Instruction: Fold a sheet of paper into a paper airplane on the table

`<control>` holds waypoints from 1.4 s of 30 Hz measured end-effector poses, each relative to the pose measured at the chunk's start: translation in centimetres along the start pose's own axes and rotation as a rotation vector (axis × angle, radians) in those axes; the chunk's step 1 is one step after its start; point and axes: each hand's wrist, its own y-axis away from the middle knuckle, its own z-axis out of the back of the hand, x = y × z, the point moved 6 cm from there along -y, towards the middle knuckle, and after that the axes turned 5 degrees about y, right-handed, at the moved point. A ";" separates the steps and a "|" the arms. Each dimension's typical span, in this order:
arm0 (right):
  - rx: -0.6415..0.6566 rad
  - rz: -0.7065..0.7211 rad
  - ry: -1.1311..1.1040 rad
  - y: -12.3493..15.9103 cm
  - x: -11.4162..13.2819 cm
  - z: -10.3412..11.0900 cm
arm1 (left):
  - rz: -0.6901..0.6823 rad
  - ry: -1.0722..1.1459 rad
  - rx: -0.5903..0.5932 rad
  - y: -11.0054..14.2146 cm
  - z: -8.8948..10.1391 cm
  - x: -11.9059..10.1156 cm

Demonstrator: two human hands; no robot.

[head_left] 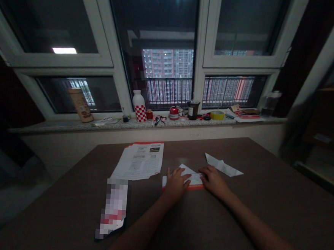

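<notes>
The left hand (176,183) lies palm-down, pointing to one o'clock; the right hand (213,180), gently bent, to ten o'clock.

Dim rm overall, muted colors, heavy vignette: corners nr black, esp. lower L. Bright rect. reflection of a ceiling light (64,50) in the L upper windowpane (49,14); round glare spot, top ctr, cut by frame edge. Outside, apt. bldgs (168,64) look pale grey, low contrast. Tabletop (234,228) dull brown w/ faint sheen at far side; soft dark shadow btwn the forearms (254,222). Printed sheets (141,161) & folded paper (194,179) brightest on it, but print too small/soft to read. Wide-angle distortion: window frames (202,47) splay outward twd edges. Far R cabinet (327,117) smeared, v. dark. Phone (114,209) screen pixelated, blocky.
</notes>
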 end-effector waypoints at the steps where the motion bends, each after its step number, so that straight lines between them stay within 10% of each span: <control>1: 0.000 0.001 0.003 0.0 0.0 0.1 | 0.008 -0.002 -0.011 0.0 0.1 0.0; 42: 0.077 0.113 -0.292 0.1 0.4 0.4 | 0.013 -0.007 0.037 0.0 -1.0 0.9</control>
